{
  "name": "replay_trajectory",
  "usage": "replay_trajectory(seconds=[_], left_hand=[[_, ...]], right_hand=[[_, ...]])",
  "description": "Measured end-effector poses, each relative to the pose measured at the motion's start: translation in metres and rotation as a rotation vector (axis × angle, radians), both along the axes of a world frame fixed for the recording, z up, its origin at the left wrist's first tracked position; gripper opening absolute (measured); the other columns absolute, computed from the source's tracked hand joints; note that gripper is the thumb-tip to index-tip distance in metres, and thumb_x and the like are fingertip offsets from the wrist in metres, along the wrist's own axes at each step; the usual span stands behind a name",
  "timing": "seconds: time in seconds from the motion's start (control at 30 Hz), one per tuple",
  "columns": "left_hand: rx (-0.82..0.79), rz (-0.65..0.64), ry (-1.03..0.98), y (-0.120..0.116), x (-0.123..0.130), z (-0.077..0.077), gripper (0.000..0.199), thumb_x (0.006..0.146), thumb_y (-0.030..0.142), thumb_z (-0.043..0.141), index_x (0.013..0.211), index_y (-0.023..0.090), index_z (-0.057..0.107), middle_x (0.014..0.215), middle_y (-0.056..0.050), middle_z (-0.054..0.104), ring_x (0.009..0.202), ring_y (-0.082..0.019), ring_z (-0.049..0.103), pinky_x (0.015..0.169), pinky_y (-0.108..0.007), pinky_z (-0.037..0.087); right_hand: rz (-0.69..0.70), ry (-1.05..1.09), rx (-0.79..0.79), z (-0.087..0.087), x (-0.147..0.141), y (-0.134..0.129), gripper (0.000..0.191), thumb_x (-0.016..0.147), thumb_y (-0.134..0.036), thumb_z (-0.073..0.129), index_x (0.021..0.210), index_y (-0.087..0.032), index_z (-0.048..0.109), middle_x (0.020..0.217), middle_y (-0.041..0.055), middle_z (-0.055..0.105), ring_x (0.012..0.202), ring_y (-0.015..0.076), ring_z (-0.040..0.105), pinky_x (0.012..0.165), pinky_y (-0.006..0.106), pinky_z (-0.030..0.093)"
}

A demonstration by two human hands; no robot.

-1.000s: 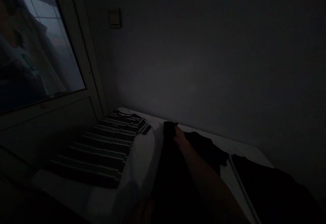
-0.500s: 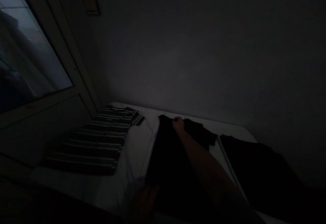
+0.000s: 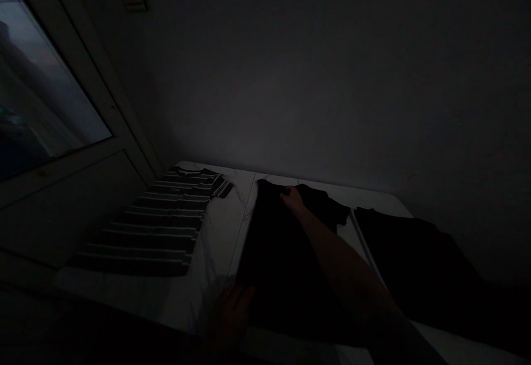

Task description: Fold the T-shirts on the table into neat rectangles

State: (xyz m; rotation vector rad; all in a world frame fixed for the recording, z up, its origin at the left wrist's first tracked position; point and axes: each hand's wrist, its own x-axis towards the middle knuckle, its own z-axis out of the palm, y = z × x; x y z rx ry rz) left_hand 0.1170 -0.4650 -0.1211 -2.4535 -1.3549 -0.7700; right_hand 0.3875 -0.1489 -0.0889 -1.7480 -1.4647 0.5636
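**Head view.** A black shirt (image 3: 286, 260) lies flat on a white table (image 3: 224, 204), its long axis running from the near side of the table toward the far edge by the wall. The shoulder end, with one short sleeve (image 3: 332, 215) spread to the right, points away from the person, and the hem end points toward the person. The right hand (image 3: 292, 199) rests on the fabric near the shoulder end, with the bare forearm crossing the shirt diagonally from the lower right. The left hand (image 3: 229, 315) lies in deep shadow at the near lower corner of the shirt. The low light hides the grip of both hands, so it cannot be told whether either is clenched on the cloth or merely touching it. To the left, a striped T-shirt (image 3: 160, 227) lies flat and roughly parallel, its collar also toward the wall. A strip of bare tabletop separates it from the black shirt. To the right, beyond a narrow pale strip of table, lies a second dark garment (image 3: 415, 260). A glazed door (image 3: 41, 77) stands beyond the table at the left.
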Motion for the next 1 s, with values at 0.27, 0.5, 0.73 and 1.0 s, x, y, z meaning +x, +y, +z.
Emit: replay_trajectory(seconds=[0.27, 0.5, 0.73, 1.0], left_hand=[[-0.11, -0.048, 0.024, -0.008, -0.003, -0.004, 0.049, 0.09, 0.008, 0.045, 0.13, 0.028, 0.064, 0.105, -0.004, 0.077, 0.092, -0.019, 0.072, 0.079, -0.028, 0.059], [-0.248, -0.05, -0.109, 0.073, -0.02, 0.025, 0.033, 0.096, 0.039, 0.059, 0.127, 0.029, 0.065, 0.115, -0.006, 0.073, 0.105, -0.024, 0.069, 0.091, -0.038, 0.058], [-0.358, -0.158, -0.105, 0.329, -0.014, 0.074, 0.037, 0.089, 0.015, 0.053, 0.124, 0.019, 0.063, 0.126, -0.012, 0.067, 0.12, -0.026, 0.06, 0.107, -0.047, 0.046], [-0.486, -0.427, 0.014, 0.448, 0.032, 0.053, 0.039, 0.069, 0.014, 0.062, 0.106, 0.023, 0.071, 0.109, -0.004, 0.072, 0.107, -0.025, 0.062, 0.101, -0.04, 0.047]], right_hand=[[0.03, -0.004, 0.009, 0.01, -0.016, 0.003, 0.057, 0.082, -0.015, 0.061, 0.137, -0.017, 0.049, 0.117, 0.0125, 0.07, 0.11, 0.0265, 0.067, 0.1, 0.034, 0.047], [0.036, 0.036, 0.061, 0.011, -0.016, -0.003, 0.061, 0.075, -0.022, 0.066, 0.134, -0.013, 0.052, 0.117, 0.016, 0.07, 0.108, 0.0292, 0.068, 0.098, 0.042, 0.051], [0.117, 0.124, 0.274, 0.009, -0.035, -0.016, 0.036, 0.081, -0.022, 0.055, 0.117, -0.02, 0.061, 0.116, 0.0105, 0.072, 0.11, 0.026, 0.068, 0.1, 0.044, 0.052], [0.204, 0.192, 0.419, 0.005, -0.039, -0.025, 0.035, 0.088, -0.025, 0.048, 0.119, -0.02, 0.062, 0.118, 0.0109, 0.071, 0.112, 0.0249, 0.067, 0.101, 0.042, 0.052]])
